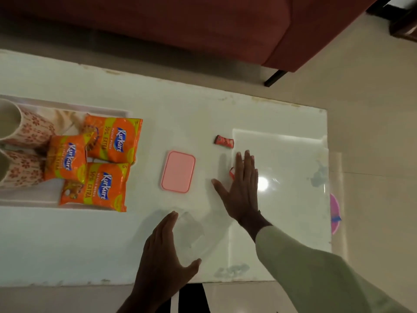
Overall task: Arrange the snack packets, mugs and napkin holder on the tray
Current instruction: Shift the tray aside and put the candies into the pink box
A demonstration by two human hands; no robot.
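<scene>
1. On the left of the table (203,105) sits the tray (67,105). It is cut off by the frame's left side, and its right rim lies hidden under the packets.
2. Between the tray and the table's right edge we see mostly bare top, holding only a pink box (178,171), a sachet (223,141) and a red bit (232,173).
3. A sofa (203,23) stands beyond the far edge.
4. Our right hand (241,188) lies flat over the table right of the box, fingers pointing away from us. Its grip is apart and holds nothing, and the red bit peeks out beside the fingers.
5. Our left hand (164,251) hovers close to the near edge with the palm down. Its grip is also apart and empty, with a clear shape we cannot identify just beyond it.
6. The far mug (29,129) and near mug (22,170) stand on the tray's left part.
7. The far packet (117,138), middle packet (66,159) and near packet (101,188) lie flat and overlapping on the tray. Their long axes run left to right, tops pointing right, and two overhang the tray's right end.
</scene>
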